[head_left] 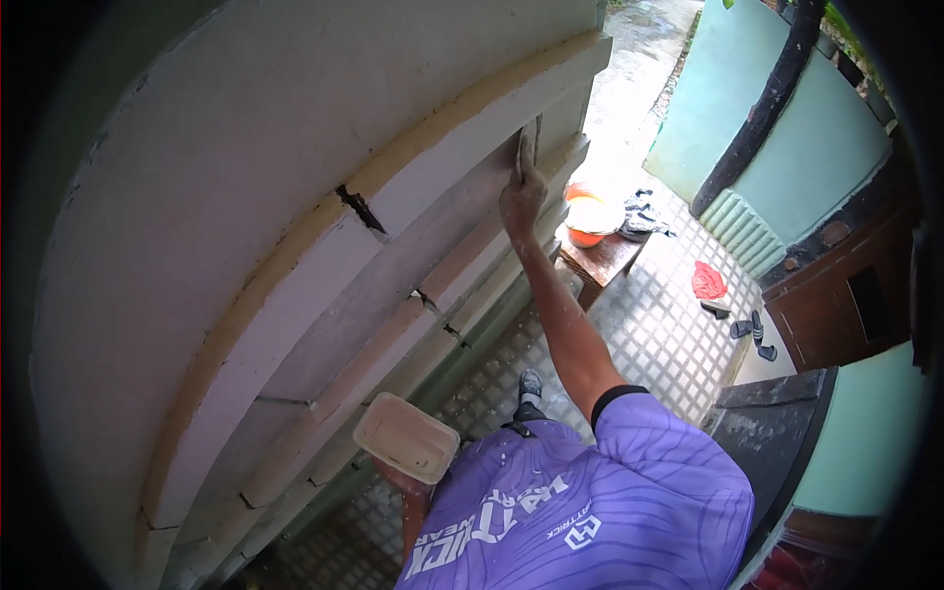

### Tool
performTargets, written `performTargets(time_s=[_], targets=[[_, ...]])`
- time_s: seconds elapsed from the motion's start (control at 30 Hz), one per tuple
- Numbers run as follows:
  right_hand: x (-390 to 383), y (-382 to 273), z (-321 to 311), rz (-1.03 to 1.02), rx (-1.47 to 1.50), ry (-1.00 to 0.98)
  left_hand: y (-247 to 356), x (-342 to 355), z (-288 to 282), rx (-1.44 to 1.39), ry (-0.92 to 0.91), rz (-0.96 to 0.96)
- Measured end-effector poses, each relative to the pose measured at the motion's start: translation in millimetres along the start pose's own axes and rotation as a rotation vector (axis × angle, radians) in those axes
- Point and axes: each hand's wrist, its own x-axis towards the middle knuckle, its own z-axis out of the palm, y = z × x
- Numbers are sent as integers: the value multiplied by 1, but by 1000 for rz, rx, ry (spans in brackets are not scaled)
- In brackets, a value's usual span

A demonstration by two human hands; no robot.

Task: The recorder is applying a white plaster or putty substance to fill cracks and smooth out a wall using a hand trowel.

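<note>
My right hand [523, 200] reaches up to the wall on a stretched arm, its skin smeared with pale paste. Its fingers point along a thin flat blade [537, 131] that lies against the recessed panel between two raised mouldings; the grip partly hides the tool. Low at my left side, my left hand [398, 478] is closed under and around a white rectangular plastic tub [405, 439]. Pale residue coats the inside of the tub. Most of the left fingers are hidden behind it.
The long wall moulding [423, 162] has a dark broken gap [362, 208]. Beyond my arm, an orange bucket [586, 237] and a black plastic bag [641, 214] sit on a brown wooden table [602, 258]. Sandals [755, 334] and a red cloth [708, 281] lie on the tiled floor.
</note>
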Motion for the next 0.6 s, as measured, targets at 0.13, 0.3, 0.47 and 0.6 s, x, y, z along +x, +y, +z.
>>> performTargets(time_s=[0.13,0.3,0.47,0.6], targets=[[-71,-27,-37,-145,262,-432,-2,-1,5,102,-7,161],[-41,17,-47,93,239,-199,-11,2,-2,-170,-40,-1],[-14,-1,-24,248,111,-198,-6,8,2,-295,92,-225],[-68,-80,-42,356,21,-490,-48,23,-2,-765,-229,65]])
